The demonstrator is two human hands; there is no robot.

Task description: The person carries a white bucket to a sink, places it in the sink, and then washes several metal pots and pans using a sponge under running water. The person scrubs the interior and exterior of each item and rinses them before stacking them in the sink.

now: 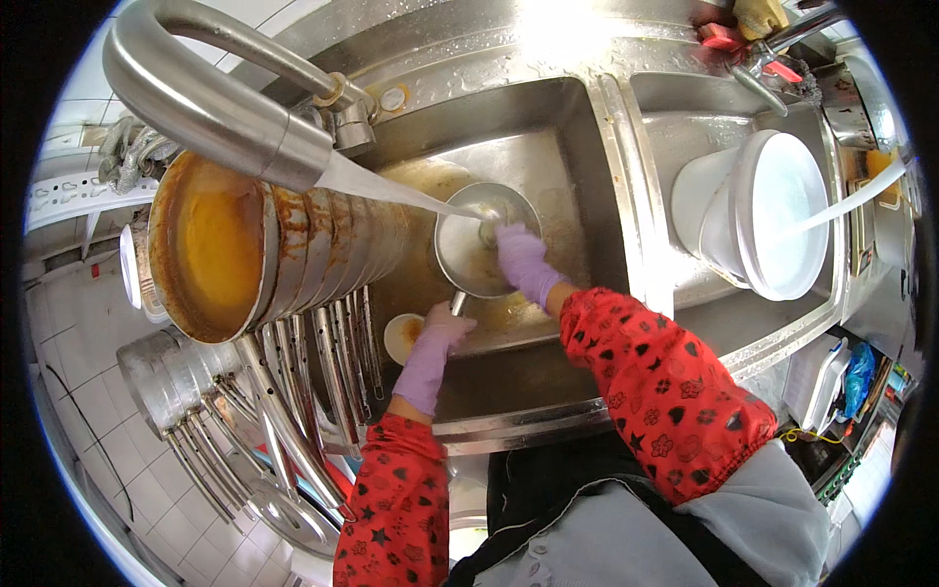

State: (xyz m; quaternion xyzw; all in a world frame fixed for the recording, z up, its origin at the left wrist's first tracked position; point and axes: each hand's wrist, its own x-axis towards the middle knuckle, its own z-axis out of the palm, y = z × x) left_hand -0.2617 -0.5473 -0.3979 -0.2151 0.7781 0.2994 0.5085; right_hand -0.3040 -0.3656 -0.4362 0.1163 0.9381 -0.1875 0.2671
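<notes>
A metal saucepan is tilted in the left basin of a steel sink, its open mouth facing up. My left hand, in a thin purple glove, grips its handle. Inside the pan, my gloved right hand is closed around what looks like a scouring pad, mostly hidden by the fingers. A stream of water runs from the large faucet into the pan beside that hand. Near my left wrist lies a small pale bowl with a brown stain.
Left of the basin, a long nested stack of saucepans leans with handles downward; the outermost holds brownish-yellow liquid. More pans stand below. In the right basin, water runs into a white bucket. A second tap overhangs the back.
</notes>
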